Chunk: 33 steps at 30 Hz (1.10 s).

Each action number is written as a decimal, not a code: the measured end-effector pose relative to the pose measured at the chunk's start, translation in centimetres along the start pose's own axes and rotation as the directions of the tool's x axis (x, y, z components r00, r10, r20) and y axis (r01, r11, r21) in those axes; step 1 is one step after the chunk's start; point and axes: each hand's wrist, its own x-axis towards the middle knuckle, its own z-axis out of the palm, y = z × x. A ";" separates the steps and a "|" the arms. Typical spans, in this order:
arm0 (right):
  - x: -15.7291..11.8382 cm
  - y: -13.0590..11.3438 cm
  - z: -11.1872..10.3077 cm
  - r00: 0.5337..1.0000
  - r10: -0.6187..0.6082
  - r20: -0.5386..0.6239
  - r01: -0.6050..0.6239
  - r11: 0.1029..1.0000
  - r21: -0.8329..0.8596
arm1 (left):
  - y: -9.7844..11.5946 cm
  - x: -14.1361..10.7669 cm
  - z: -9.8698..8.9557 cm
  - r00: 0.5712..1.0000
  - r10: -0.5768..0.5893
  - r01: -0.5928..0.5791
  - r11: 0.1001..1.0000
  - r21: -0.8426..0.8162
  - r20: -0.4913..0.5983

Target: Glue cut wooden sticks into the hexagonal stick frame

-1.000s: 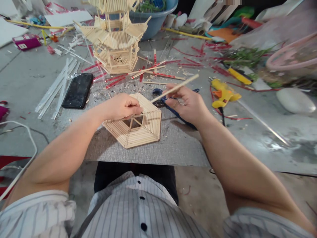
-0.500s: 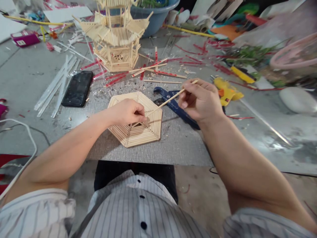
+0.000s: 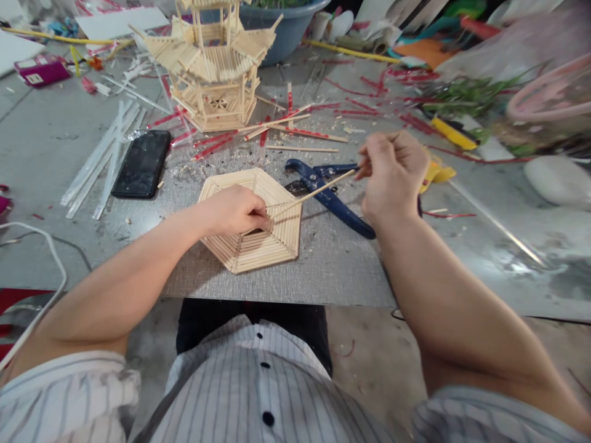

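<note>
My left hand (image 3: 240,210) is closed in a pinch on the lower end of a thin wooden stick (image 3: 318,192), over a hexagonal panel of wooden sticks (image 3: 272,249). The stick slants up to the right. Its far tip shows close beside the curled fingers of my right hand (image 3: 394,172); I cannot tell whether they touch it. What those fingers hold, if anything, is hidden. Blue-handled pliers (image 3: 339,209) lie on the table under the stick, with the handles reaching toward my right hand. The panel's centre is partly covered by my left hand.
A pagoda model of wooden sticks (image 3: 217,67) stands at the back, before a blue basin (image 3: 286,31). A black phone (image 3: 141,165) and clear glue sticks (image 3: 104,157) lie left. Loose sticks (image 3: 302,149), red strips and a yellow glue gun (image 3: 436,173) lie around.
My right hand has moved right and turned, its fingers now at or just past the stick's tip. The stick slants a little lower. My left hand keeps its pinch.
</note>
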 end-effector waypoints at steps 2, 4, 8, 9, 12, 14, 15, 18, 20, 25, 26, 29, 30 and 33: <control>-0.1 0.3 -0.3 0.983 -0.178 0.042 0.182 0.977 -0.109 | 0.0 0.0 0.0 1.000 0.008 -0.008 1.000 0.003 -0.009; -0.3 0.3 -0.4 0.947 -0.294 0.132 0.315 0.931 -0.186 | 0.1 0.0 0.1 1.000 0.020 -0.020 1.000 0.000 -0.021; -0.8 -0.2 -0.2 0.905 -0.333 0.265 0.401 0.874 -0.274 | 0.0 0.0 0.2 0.999 0.042 -0.042 0.999 -0.016 -0.033; -0.9 -0.4 -0.1 0.903 -0.323 0.285 0.401 0.870 -0.286 | 0.0 0.0 0.2 0.998 0.046 -0.046 0.999 -0.020 -0.036; -1.1 -0.6 -0.1 0.893 -0.298 0.338 0.400 0.870 -0.290 | 0.1 0.0 0.3 0.998 0.052 -0.054 0.998 -0.024 -0.046; -1.1 -0.7 -0.1 0.882 -0.294 0.368 0.408 0.867 -0.285 | 0.2 0.0 0.3 0.998 0.049 -0.050 0.998 -0.030 -0.050; -1.1 -0.8 -0.1 0.876 -0.290 0.386 0.414 0.863 -0.291 | 0.2 0.0 0.3 0.998 0.043 -0.045 0.998 -0.036 -0.052; -1.2 -0.9 -0.2 0.862 -0.313 0.399 0.450 0.835 -0.317 | 0.2 0.1 0.3 0.997 0.006 -0.011 0.997 -0.072 -0.077; -1.1 -0.9 -0.3 0.857 -0.350 0.379 0.477 0.818 -0.322 | 0.2 0.1 0.2 0.993 -0.018 0.003 0.991 -0.132 -0.113; -1.0 -1.2 -0.4 0.845 -0.319 0.430 0.489 0.787 -0.376 | 0.2 -0.2 -0.4 0.993 -0.093 0.062 0.943 -0.326 -0.079; -1.0 -1.3 -0.4 0.839 -0.320 0.441 0.500 0.774 -0.389 | 0.2 -0.3 -0.6 0.992 -0.106 0.079 0.935 -0.345 -0.061; -1.1 -1.7 -0.5 0.813 -0.332 0.479 0.537 0.745 -0.395 | -0.1 -0.3 -0.9 0.995 -0.102 0.095 0.920 -0.381 0.002; -1.1 -1.8 -0.5 0.801 -0.332 0.499 0.549 0.740 -0.389 | -0.3 -0.3 -0.9 0.995 -0.092 0.094 0.918 -0.386 0.024; -1.1 -1.8 -0.5 0.739 -0.301 0.602 0.581 0.737 -0.345 | -0.7 -0.1 -0.6 0.997 -0.066 0.076 0.927 -0.367 0.040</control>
